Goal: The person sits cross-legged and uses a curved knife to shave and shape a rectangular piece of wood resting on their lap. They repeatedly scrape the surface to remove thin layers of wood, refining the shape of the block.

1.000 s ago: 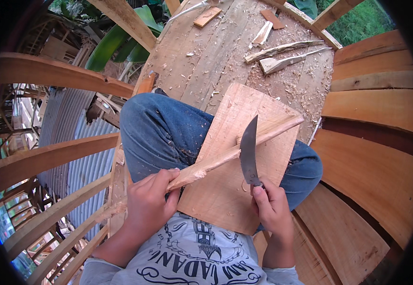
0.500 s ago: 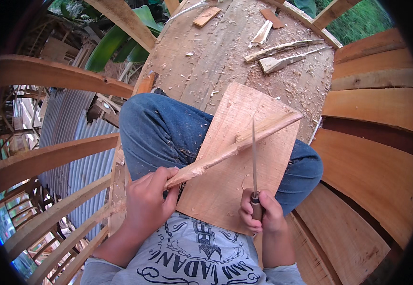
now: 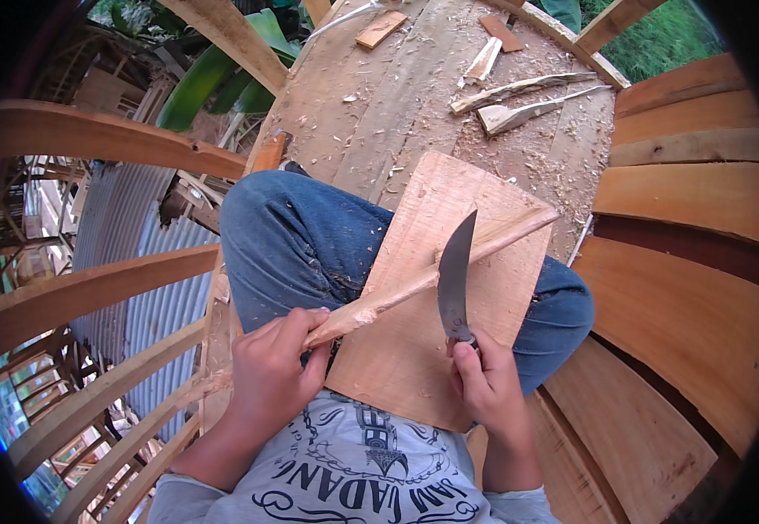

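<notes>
My left hand (image 3: 276, 360) is closed round the near end of a long, roughly carved wooden stick (image 3: 379, 299). The stick slants up to the right across a flat wooden board (image 3: 397, 374) lying on my lap. In my right hand (image 3: 486, 382) I grip a knife (image 3: 455, 278) by its handle, which my fingers mostly cover. Its broad, curved dark blade points away from me with the flat side showing. The blade overlaps the middle of the stick in view; whether they touch I cannot tell.
Wood shavings litter the plank floor (image 3: 353, 131). Carved wooden pieces (image 3: 528, 111) and small offcuts (image 3: 381, 30) lie at the far side. Plank walling (image 3: 685, 192) rises on my right, and wooden rails (image 3: 109, 281) run along my left. A tool with a wooden handle (image 3: 269, 152) lies beyond my left knee.
My right hand has turned the knife, so its blade shows its flat side instead of its thin edge. My left hand and the stick have barely moved.
</notes>
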Demonstrator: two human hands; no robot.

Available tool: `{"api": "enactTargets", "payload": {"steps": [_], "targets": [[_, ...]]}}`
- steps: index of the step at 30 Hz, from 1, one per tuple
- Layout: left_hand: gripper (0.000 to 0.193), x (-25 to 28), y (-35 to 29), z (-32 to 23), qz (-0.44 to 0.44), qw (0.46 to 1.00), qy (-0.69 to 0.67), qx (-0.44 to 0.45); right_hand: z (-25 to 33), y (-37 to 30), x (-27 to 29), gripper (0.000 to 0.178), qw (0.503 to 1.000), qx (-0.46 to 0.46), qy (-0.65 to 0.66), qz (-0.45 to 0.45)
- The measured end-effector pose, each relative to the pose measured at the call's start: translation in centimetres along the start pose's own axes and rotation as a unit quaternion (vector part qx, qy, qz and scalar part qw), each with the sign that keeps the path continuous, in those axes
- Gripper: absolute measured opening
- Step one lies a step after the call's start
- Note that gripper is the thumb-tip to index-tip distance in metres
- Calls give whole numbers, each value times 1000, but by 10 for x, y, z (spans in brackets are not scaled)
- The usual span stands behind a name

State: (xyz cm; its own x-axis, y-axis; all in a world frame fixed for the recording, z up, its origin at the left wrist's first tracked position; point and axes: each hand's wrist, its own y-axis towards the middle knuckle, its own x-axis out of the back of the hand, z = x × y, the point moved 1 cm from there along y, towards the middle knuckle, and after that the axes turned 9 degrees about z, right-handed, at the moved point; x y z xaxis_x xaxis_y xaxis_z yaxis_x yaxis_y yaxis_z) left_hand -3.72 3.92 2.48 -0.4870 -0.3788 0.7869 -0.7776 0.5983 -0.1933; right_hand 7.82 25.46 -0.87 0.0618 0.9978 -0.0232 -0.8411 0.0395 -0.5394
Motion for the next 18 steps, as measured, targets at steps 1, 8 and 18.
{"api": "enactTargets", "payload": {"steps": [1,8,18], "targets": [[28,-1,0,1,-4,1000,2,-6,5,-1,2,23,1000,-13,-8,4],[27,0,0,-1,2,1000,2,2,3,3,8,28,997,-23,60,52],[27,0,0,-2,-10,1000,14,-13,-11,3,18,49,866,-46,428,255]]}}
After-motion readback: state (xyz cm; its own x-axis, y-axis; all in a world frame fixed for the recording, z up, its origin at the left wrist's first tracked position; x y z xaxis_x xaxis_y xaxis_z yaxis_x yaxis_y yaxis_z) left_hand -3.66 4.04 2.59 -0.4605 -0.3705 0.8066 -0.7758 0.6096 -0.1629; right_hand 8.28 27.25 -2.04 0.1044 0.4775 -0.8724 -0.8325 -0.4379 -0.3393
